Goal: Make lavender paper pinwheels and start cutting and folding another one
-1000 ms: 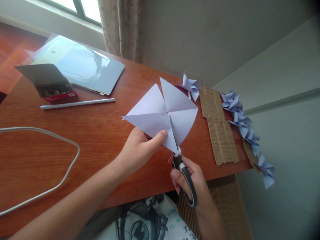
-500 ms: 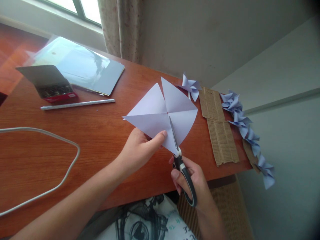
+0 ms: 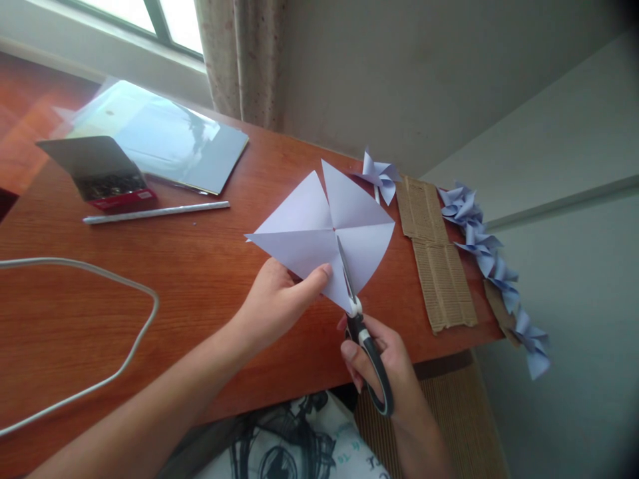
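At far left on the counter (image 3: pixel 200 279), a rod (image 3: pixel 160 213) lies before a box (image 3: pixel 122 198), a folder (image 3: pixel 164 126) behind. A cable (image 3: pixel 50 261) lies near left. Right of the paper (image 3: pixel 299 206) lies cardboard (image 3: pixel 436 259), then pinwheels (image 3: pixel 482 243).

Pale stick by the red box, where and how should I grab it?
Probably pinch the pale stick across its width near the middle, coming from above and the near side: it's slim, straight and lies flat, with the red box close behind its left half.

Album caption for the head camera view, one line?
Left hand holds creased paper while the right hand brings scissors to it.
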`<state>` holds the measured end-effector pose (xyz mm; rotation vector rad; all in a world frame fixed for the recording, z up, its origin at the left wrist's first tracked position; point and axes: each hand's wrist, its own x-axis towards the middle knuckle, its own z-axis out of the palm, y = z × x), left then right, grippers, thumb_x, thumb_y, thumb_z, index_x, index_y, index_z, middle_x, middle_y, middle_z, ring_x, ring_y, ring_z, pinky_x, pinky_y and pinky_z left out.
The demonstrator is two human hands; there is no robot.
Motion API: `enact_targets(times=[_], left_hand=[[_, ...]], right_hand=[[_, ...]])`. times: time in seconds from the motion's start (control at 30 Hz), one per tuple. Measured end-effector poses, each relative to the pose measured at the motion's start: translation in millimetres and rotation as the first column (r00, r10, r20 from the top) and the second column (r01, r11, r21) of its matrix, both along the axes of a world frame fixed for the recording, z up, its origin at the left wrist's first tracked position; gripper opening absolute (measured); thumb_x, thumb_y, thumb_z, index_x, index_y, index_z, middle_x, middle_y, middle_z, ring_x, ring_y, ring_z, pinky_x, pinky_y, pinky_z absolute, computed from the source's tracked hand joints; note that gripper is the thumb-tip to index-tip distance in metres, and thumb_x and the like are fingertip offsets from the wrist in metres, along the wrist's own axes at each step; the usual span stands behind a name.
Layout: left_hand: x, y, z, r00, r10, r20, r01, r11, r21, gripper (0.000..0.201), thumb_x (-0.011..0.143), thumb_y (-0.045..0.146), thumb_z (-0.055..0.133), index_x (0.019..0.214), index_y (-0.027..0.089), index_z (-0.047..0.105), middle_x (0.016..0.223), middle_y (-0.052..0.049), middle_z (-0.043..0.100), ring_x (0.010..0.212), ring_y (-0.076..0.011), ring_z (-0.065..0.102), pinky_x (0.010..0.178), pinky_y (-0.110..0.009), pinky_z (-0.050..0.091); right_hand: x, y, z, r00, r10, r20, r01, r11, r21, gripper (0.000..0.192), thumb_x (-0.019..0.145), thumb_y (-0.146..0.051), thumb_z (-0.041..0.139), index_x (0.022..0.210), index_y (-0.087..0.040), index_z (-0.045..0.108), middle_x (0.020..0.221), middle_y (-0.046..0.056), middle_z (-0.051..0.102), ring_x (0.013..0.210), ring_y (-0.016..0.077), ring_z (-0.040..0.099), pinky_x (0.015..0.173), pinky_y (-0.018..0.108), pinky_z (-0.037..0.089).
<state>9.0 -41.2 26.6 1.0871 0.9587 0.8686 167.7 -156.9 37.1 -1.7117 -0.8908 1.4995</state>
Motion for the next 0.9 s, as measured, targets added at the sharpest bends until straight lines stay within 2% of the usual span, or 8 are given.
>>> enact_targets(times=[0.4, 0.63, 0.9], left_hand=[[1.0, 1.6, 2.8, 0.998, 0.058, 0.029, -0.057, 0.998, -0.042, 0.023, 0.082, 0.032, 0.069, 0.096, 0.014, 0.070, 0.092, -0.005, 0.076, 0.082, -0.0201, 0.069, 0.067, -0.025, 0.052], [0.3, -0.7, 2.4, 0.997, 0.029, 0.074, -0.024, 0.997, -0.073, 0.021, 0.082, 0.032, 0.070, 0.093, 0.014, 0.071, 0.079, -0.003, 0.074, 0.078, -0.0198, 0.069, 0.064, -0.024, 0.052], [-0.7, -2.6, -0.6, 0.998, 0.003, 0.068, 0.001, 0.998, -0.060, 0.023, 0.083, 0.035, 0.071, 0.093, 0.014, 0.071, 0.086, -0.006, 0.077, 0.086, -0.0239, 0.072, 0.071, -0.028, 0.055]], right_hand=[[-0.1, -2.1, -3.6, 0.999, 0.017, -0.044, -0.018, 1.000, -0.006, 0.049, 0.082, -0.059, 0.074, 0.102, -0.017, 0.059, 0.054, -0.007, 0.051, 0.041, 0.0071, 0.041, 0.040, 0.018, 0.034], [-3.4, -3.5, -1.5, 0.986, -0.004, -0.166, 0.015, 0.998, 0.065, 0.060, 0.076, -0.067, 0.075, 0.105, -0.017, 0.060, 0.061, -0.004, 0.054, 0.046, 0.0078, 0.043, 0.044, 0.020, 0.035], [-5.3, -0.3, -1.6, 0.987, -0.016, -0.162, 0.027, 0.997, 0.069, 0.051, 0.079, -0.065, 0.073, 0.096, -0.020, 0.057, 0.061, -0.004, 0.051, 0.047, 0.0085, 0.041, 0.043, 0.021, 0.033]])
